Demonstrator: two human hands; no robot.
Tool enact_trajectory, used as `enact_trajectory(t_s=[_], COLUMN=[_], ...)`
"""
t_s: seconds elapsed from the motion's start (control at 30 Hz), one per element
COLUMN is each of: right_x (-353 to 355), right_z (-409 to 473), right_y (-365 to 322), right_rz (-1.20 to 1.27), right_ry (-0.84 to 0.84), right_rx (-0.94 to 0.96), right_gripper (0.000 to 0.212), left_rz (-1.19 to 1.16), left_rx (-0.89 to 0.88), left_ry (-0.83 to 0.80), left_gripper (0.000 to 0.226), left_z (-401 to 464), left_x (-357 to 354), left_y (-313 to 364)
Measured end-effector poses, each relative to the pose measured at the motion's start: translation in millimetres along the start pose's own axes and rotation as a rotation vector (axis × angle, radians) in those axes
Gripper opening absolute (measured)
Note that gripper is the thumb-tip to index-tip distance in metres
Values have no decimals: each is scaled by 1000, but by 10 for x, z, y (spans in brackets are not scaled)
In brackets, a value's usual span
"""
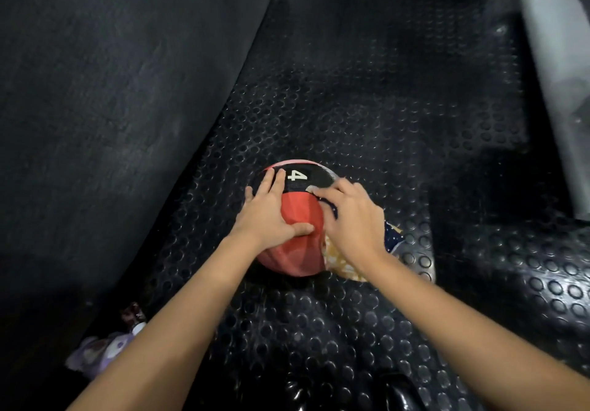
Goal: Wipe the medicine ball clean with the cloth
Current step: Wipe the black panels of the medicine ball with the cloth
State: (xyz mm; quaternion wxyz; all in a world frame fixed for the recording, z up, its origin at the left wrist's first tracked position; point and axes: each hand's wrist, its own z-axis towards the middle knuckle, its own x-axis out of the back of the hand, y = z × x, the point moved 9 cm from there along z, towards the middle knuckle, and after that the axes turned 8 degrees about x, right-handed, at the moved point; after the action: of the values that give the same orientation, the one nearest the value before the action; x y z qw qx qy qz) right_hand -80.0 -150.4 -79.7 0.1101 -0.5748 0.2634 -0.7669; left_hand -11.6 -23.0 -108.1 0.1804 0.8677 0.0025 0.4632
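1. Resting on the black studded rubber floor (pixel 367 117), the medicine ball (pixel 295 216) sits near the middle of the scene, red with a black band bearing a white "4" on its far side.
2. The left hand (pixel 271 212) lies flat on the ball's left and top, fingers (pixel 277 178) straight and spread, thumb stretched across the red panel.
3. The right hand (pixel 351 219) presses the patterned cloth (pixel 338 260) against the ball's right side, fingers curled over it.
4. The cloth's loose part hangs down to the floor just right of the ball.
5. A dark padded surface (pixel 111 91) runs along the left; purple patterned fabric (pixel 99 350) lies near left.
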Motion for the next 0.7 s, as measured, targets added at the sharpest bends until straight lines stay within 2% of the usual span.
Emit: enact_trajectory(t_s=[0.03,0.13,0.17,0.3,0.43,0.6,0.7], right_x=[3,36,45,38,17,-125,-160], right_z=[7,126,122,-50,52,-93,-167], right_y=[47,387,364,51,450,429,536], right_rz=[-7,-6,-10,-6,28,241,281], right_ry=[-11,-9,-4,-12,-32,-20,20], right_rx=[1,-210,-213,-17,-257,-317,-401], right_gripper=[22,23,23,24,23,19,19], left_rz=[-1,6,6,-29,-69,-94,-111], left_rx=[1,10,17,33,3,-71,-68], left_ry=[-1,5,8,3,-26,-135,-98], left_gripper=[119,119,119,119,119,115,103], left_z=[-9,-47,-40,-4,2,215,207], left_x=[-5,-32,-28,-23,20,268,348], left_y=[-5,31,45,11,-10,-244,-267])
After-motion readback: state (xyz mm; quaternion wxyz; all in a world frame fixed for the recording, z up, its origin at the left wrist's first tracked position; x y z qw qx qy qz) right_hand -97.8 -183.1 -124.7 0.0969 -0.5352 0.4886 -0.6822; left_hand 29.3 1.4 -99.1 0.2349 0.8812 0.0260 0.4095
